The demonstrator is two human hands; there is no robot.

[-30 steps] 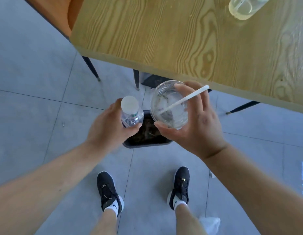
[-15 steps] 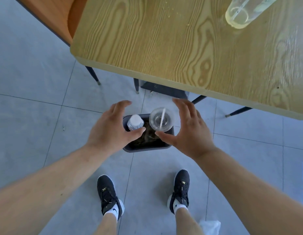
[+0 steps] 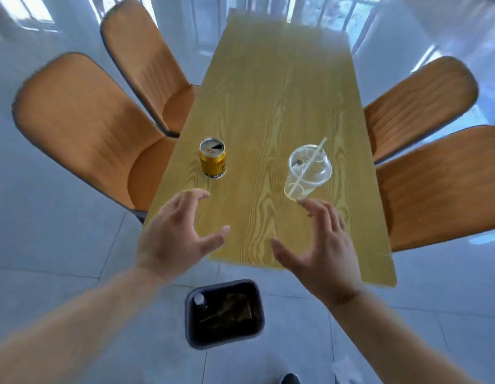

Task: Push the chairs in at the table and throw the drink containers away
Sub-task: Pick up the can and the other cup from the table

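1. Head view is looking down the length of the wooden table (image 3: 279, 87), and you're holding both hands out over its near end, palms facing each other.
2. Your left hand (image 3: 174, 239) is hanging wide open, fingers spread and curled a bit, gripping nothing. The gold can (image 3: 212, 157) is standing upright on the table just past those fingertips, not touching them.
3. Your right hand (image 3: 321, 248) is splayed open too, empty. The clear plastic cup (image 3: 307, 171) with its straw (image 3: 310, 164) is sitting right beyond your fingertips, near but I can't tell if there's contact; looks like a small gap.
4. Can is toward the left edge of the table, cup is toward the right, well apart from each other.
5. The black bin (image 3: 196, 336) is sitting on the floor below and between your forearms, at the table's near end. A white bottle cap (image 3: 198, 299) is poking up in its left corner; the rest in there is too dark to make out.
6. Orange chairs: near left chair (image 3: 83, 126) and far left chair (image 3: 146, 62) on one side, far right chair (image 3: 418, 103) and near right chair (image 3: 446, 187) on the other, seats tucked partly under the table edges.
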